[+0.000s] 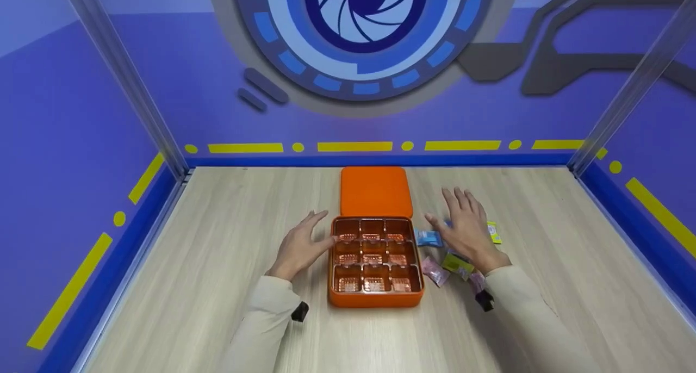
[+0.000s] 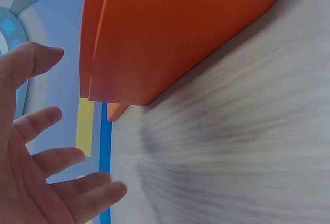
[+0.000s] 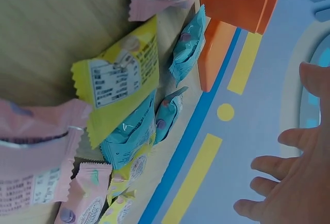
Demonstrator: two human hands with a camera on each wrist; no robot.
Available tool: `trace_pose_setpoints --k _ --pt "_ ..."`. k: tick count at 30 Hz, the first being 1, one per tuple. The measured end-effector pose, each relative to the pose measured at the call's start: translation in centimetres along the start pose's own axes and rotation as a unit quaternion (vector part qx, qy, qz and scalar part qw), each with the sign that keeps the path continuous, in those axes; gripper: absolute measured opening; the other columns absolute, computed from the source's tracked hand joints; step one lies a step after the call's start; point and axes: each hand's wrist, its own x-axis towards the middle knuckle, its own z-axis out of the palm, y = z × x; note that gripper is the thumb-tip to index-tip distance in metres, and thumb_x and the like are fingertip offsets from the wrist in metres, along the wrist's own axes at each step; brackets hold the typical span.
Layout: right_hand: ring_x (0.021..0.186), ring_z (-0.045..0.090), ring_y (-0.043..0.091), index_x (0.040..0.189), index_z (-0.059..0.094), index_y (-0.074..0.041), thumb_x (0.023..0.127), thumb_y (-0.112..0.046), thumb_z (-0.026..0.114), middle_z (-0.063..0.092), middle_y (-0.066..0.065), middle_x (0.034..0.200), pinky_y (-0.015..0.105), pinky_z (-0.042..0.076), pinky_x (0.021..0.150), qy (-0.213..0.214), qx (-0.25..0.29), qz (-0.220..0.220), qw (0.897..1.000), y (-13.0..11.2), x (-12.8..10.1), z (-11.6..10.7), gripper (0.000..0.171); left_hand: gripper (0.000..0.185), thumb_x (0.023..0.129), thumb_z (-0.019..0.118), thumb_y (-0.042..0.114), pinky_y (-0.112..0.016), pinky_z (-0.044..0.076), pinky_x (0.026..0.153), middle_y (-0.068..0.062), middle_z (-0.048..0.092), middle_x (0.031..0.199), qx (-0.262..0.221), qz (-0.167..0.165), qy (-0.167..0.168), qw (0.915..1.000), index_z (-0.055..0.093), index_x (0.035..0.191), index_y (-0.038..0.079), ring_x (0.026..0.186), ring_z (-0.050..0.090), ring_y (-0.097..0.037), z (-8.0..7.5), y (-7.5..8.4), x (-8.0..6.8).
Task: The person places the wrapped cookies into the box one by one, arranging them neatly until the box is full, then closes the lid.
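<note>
An orange box [image 1: 375,299] with nine copper-coloured compartments sits open in the middle of the wooden table; all compartments look bare. Its orange lid [image 1: 374,191] lies flat just behind it. My left hand [image 1: 304,242] hovers open beside the box's left wall [image 2: 170,33], fingers spread, holding nothing. My right hand [image 1: 465,226] is open, fingers spread, above a cluster of wrapped sweets to the right of the box: blue [image 1: 428,237], yellow [image 1: 455,263] and pink [image 1: 435,271] packets. In the right wrist view the yellow packet [image 3: 118,77] and blue packets [image 3: 129,136] lie below the hand [image 3: 289,182].
Purple walls with yellow stripes enclose the table [image 1: 217,264] at the back and both sides. Metal posts [image 1: 122,74] stand at the back corners. Bare wood stretches to the left and right of the box and in front of it.
</note>
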Motion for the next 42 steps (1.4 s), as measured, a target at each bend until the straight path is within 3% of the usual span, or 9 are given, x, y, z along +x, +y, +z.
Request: trace_pose_setpoints --k 7,10,12,14,19,21,25,32,42 --pt "0.156 0.015 0.052 0.166 0.029 0.0 0.106 -0.039 0.064 0.023 0.031 0.169 0.068 0.01 0.125 -0.014 0.006 0.005 1.0 0.2 -0.1 -0.2 0.08 0.064 0.096 0.075 0.029 -0.06 0.049 0.106 -0.02 0.056 0.153 -0.036 -0.005 -0.019 0.9991 0.056 0.155 0.014 0.128 0.061 -0.043 0.4 -0.4 -0.6" --pt "0.156 0.018 0.051 0.166 0.029 -0.001 0.106 -0.033 0.066 0.024 0.031 0.169 0.068 0.014 0.124 -0.018 0.008 0.007 1.0 0.3 -0.1 -0.3 0.078 0.063 0.096 0.074 0.027 -0.05 0.058 0.083 -0.028 0.067 0.132 -0.052 -0.009 -0.025 0.9983 0.057 0.155 0.015 0.1 0.07 -0.036 0.5 -0.6 -0.8" --pt "0.155 0.02 0.051 0.166 0.029 -0.001 0.106 -0.029 0.067 0.025 0.031 0.168 0.069 0.017 0.123 -0.02 0.011 0.009 1.0 0.3 -0.1 -0.5 0.077 0.062 0.096 0.074 0.025 -0.04 0.057 0.068 -0.029 0.069 0.124 -0.066 -0.017 -0.028 0.9973 0.057 0.155 0.016 0.083 0.069 -0.032 0.6 -0.7 -0.9" --pt "0.154 0.022 0.052 0.166 0.029 -0.002 0.105 -0.027 0.069 0.025 0.031 0.168 0.07 0.019 0.121 -0.025 0.015 0.012 1.0 0.4 -0.1 -0.5 0.077 0.062 0.096 0.074 0.023 -0.034 0.053 0.061 -0.031 0.068 0.124 -0.077 -0.019 -0.032 0.9964 0.057 0.155 0.016 0.082 0.069 -0.03 0.7 -0.8 -1.0" --pt "0.153 0.027 0.051 0.167 0.029 -0.004 0.105 -0.024 0.07 0.027 0.031 0.167 0.069 0.026 0.119 -0.046 0.024 0.015 0.999 0.6 -0.2 -0.6 0.077 0.061 0.095 0.075 0.019 -0.038 0.062 0.072 -0.031 0.052 0.152 -0.119 -0.03 -0.036 0.9917 0.059 0.154 0.016 0.126 0.063 -0.041 1.0 -0.9 -1.0" --pt "0.152 0.03 0.051 0.167 0.029 -0.004 0.105 -0.022 0.069 0.028 0.03 0.167 0.068 0.028 0.119 -0.057 0.027 0.013 0.998 0.7 -0.3 -0.5 0.075 0.061 0.095 0.075 0.017 -0.04 0.064 0.07 -0.031 0.049 0.154 -0.14 -0.04 -0.039 0.9885 0.058 0.154 0.017 0.131 0.059 -0.045 1.0 -0.9 -1.0" --pt "0.15 0.035 0.05 0.166 0.032 -0.004 0.105 -0.019 0.069 0.032 0.029 0.166 0.067 0.031 0.118 -0.072 0.032 0.006 0.997 0.9 -0.4 -0.3 0.073 0.063 0.097 0.072 0.014 -0.043 0.065 0.066 -0.03 0.046 0.158 -0.175 -0.054 -0.05 0.9817 0.054 0.158 0.017 0.135 0.056 -0.048 1.2 -0.7 -1.2" --pt "0.145 0.043 0.049 0.163 0.04 -0.003 0.102 -0.015 0.073 0.042 0.028 0.16 0.064 0.036 0.117 -0.085 0.044 -0.019 0.995 1.2 -0.7 0.1 0.07 0.06 0.1 0.067 0.009 -0.05 0.056 0.101 -0.029 0.052 0.153 -0.205 -0.055 -0.047 0.9762 0.052 0.158 0.01 0.141 0.05 -0.045 1.6 -0.5 -1.3" --pt "0.136 0.055 0.044 0.15 0.059 -0.003 0.099 -0.007 0.076 0.057 0.022 0.15 0.061 0.043 0.112 -0.138 0.055 -0.018 0.989 0.8 -1.0 0.4 0.054 0.055 0.103 0.064 0.003 -0.047 0.054 0.104 -0.03 0.056 0.148 -0.213 -0.046 -0.041 0.9751 0.052 0.156 0.002 0.136 0.057 -0.042 1.7 0.2 -0.7"
